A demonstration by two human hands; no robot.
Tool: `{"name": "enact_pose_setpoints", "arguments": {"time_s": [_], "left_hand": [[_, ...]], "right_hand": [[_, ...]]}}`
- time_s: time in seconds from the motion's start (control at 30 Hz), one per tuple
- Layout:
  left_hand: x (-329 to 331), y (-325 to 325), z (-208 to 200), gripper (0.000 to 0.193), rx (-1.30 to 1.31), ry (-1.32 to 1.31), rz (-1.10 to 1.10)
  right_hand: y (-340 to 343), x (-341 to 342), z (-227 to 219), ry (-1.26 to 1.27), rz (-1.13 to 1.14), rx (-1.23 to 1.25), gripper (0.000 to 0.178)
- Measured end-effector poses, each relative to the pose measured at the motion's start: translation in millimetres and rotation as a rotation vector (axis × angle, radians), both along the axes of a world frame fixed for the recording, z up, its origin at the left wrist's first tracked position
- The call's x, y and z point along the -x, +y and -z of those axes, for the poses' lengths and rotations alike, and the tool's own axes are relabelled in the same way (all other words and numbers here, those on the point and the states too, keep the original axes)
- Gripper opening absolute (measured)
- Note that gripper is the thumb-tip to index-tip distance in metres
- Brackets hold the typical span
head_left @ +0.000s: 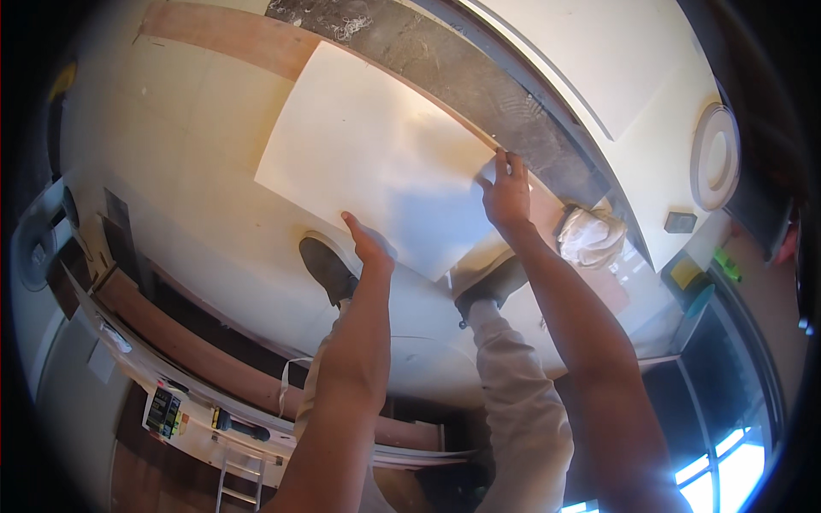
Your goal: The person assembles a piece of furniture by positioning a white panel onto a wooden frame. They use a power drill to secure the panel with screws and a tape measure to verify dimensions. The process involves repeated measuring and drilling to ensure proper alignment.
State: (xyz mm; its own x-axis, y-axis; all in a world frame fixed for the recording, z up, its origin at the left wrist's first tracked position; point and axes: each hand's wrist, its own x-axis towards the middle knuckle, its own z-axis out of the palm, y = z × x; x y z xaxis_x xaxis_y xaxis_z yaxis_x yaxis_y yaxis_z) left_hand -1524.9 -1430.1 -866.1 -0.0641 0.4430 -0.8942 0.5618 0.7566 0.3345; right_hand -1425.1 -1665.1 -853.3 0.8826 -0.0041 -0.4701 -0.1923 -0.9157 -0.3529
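A large white sheet [342, 137] lies at an angle over a wide pale board in front of me. My left hand [370, 246] is at its near edge, thumb stretched over the top face, with the other fingers out of sight, seemingly under the edge. At the sheet's far right edge, my right hand [508, 195] has its fingers bent over the rim and its thumb on the near side. A bluish shadow falls across the sheet between both hands. My shoes [326, 267] stand on the pale board, close to the sheet's near edge.
A crumpled white cloth bundle [592, 237] sits right of my right hand. Beyond the sheet runs a dark, dusty strip [445, 81]. A round pale ring [716, 157] lies at the far right. A metal ladder [240, 479] and a shelf with packages [162, 412] are at lower left.
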Motion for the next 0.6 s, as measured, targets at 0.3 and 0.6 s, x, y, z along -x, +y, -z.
{"name": "enact_pose_setpoints", "arguments": {"time_s": [0.3, 0.6], "left_hand": [[30, 16, 42, 0.107, -0.017, 0.053, 0.132], [14, 16, 10, 0.096, 0.177, 0.047, 0.274]], "right_hand": [[-8, -9, -1, 0.044, 0.017, -0.027, 0.063], [-4, 4, -16, -0.023, 0.116, 0.024, 0.072]]}}
